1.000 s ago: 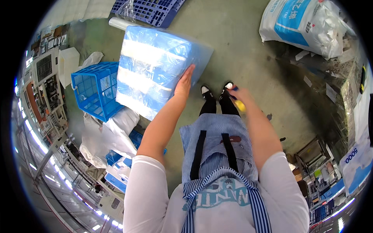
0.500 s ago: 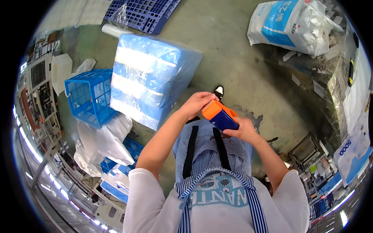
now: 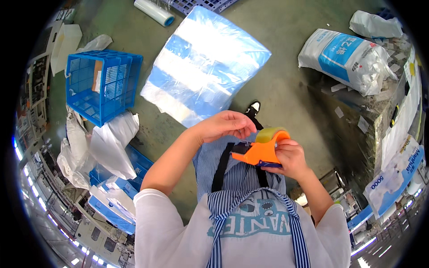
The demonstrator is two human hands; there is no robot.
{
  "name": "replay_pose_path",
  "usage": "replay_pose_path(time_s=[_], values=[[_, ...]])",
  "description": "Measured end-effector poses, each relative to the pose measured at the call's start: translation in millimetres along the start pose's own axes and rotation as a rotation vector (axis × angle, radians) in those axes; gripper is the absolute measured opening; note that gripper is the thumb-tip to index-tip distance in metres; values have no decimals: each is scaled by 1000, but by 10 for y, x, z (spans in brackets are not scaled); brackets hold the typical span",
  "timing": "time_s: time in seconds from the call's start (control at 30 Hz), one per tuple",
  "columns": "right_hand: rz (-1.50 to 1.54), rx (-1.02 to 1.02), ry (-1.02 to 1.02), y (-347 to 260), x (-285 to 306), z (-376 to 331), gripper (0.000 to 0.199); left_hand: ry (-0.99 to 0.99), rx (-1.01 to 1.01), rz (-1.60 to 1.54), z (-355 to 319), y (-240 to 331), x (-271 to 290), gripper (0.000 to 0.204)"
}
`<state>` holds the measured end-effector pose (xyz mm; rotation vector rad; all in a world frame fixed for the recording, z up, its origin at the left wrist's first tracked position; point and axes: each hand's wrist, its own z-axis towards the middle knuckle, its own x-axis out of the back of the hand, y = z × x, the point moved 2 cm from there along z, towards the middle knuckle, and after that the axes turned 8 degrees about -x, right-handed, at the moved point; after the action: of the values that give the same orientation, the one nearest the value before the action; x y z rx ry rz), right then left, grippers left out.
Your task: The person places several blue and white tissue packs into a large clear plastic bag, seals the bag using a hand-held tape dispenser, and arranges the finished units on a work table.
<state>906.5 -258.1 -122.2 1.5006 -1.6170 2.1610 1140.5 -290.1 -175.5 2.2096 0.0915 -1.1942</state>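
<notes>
My right hand [image 3: 290, 157] grips an orange tape dispenser [image 3: 258, 153] with a roll of clear tape [image 3: 272, 133] on it, held in front of my striped apron. My left hand [image 3: 225, 126] is at the dispenser's front end, fingertips pinching at the tape by the cutter. Beyond my hands, on the concrete floor, stands a large block wrapped in blue and clear plastic film [image 3: 203, 64]. One black and white shoe [image 3: 254, 107] shows just past my left hand.
A blue plastic crate [image 3: 102, 85] sits to the left, with crumpled white plastic bags [image 3: 107, 145] below it. A roll of stretch film [image 3: 154, 11] lies at the top. A big white and blue sack [image 3: 346, 56] is at the upper right, beside stacked material [image 3: 395, 134].
My left hand left the wrapped block and came back to the tape dispenser. My right hand brought the dispenser up in front of my body. The view shifted toward my chest.
</notes>
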Motion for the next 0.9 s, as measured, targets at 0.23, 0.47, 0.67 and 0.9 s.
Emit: replay_pose_path(time_s=[0.23,0.47,0.67,0.9], values=[[-234,261,35,-779,-189,643,10,-147,-134,274,-820,563,218,24],[-315,373,9,-1237,-314,1180,11,-296,-74,654,-1353,1098,464,20],[-366,420,3,-1370,-334,1348,7,-417,-67,749,-1489,1206,473,18],[-383,407,5,-1409,-335,1262,6,-347,-193,774,-1458,1149,407,20]])
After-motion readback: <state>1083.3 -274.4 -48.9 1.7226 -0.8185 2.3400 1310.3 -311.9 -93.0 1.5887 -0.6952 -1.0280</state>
